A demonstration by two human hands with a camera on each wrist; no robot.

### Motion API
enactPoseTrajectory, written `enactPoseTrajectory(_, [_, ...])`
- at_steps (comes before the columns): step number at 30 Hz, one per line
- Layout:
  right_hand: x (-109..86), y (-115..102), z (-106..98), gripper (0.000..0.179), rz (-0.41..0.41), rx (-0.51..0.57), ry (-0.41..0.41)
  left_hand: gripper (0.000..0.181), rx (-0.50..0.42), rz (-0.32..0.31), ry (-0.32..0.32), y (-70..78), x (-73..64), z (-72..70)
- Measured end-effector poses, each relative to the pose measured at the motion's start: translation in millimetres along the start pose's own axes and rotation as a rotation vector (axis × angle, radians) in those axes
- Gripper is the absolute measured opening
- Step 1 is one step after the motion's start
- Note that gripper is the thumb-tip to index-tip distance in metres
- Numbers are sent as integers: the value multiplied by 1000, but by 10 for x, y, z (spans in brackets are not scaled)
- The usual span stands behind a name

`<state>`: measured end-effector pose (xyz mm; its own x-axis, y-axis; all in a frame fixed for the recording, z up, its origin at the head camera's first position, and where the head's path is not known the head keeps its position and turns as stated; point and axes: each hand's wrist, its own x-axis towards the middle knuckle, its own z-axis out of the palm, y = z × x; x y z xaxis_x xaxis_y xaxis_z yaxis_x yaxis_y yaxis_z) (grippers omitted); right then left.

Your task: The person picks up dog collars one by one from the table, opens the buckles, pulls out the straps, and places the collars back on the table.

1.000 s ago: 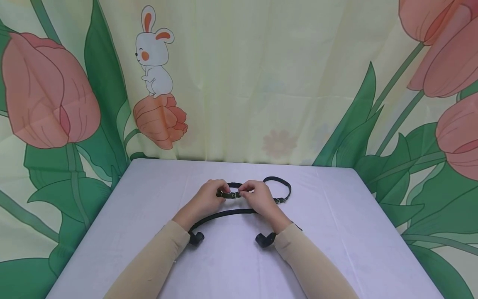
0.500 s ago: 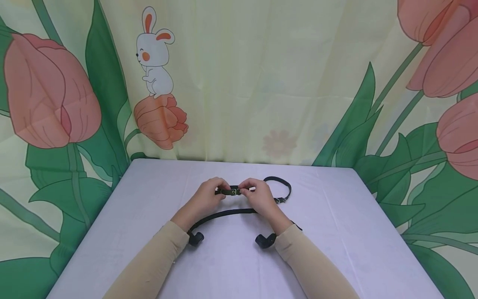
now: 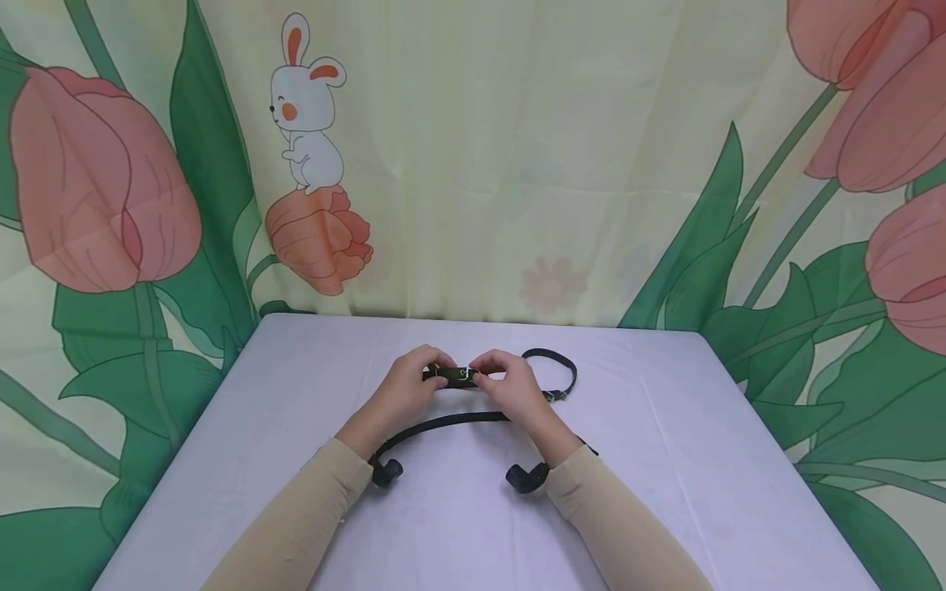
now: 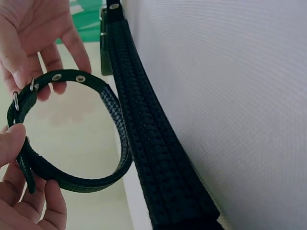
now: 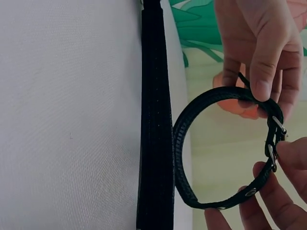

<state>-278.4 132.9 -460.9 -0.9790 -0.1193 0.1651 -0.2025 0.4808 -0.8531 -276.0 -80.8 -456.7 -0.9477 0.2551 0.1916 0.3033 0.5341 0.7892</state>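
Note:
A black buckled strap (image 3: 456, 377), closed into a ring, is held between both hands above the table. It has metal eyelets and a silver buckle (image 4: 16, 101). My left hand (image 3: 408, 387) pinches the ring beside the buckle, near the strap's loose tip (image 4: 29, 182). On the other side of the buckle, my right hand (image 3: 512, 388) pinches the ring between thumb and fingers; its fingertips touch the eyelet part in the right wrist view. A wider padded black strap (image 4: 144, 124) runs close by the ring in both wrist views.
A long black strap (image 3: 451, 420) curves across the white table (image 3: 458, 533) below the hands. Black curved pieces (image 3: 388, 473) lie beside each forearm. Behind the right hand is another black buckled loop (image 3: 565, 365). A tulip-print curtain (image 3: 473, 164) hangs behind.
Both hands have risen slightly with the buckled strap, which has tilted, so its rear part now shows below the buckle instead of above it. The other straps stay put.

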Motion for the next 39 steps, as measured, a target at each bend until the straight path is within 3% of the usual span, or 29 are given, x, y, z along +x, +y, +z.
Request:
enactPoseTrajectory(16, [-101, -181, 43, 25, 13, -28, 1, 25, -50, 54, 87, 86, -68, -13])
enactPoseTrajectory(25, [-106, -229, 32, 17, -20, -31, 27, 27, -26, 79, 86, 111, -44, -53])
enactPoseTrajectory(39, [-144, -324, 15, 22, -14, -19, 44, 24, -51, 95, 119, 174, -67, -108])
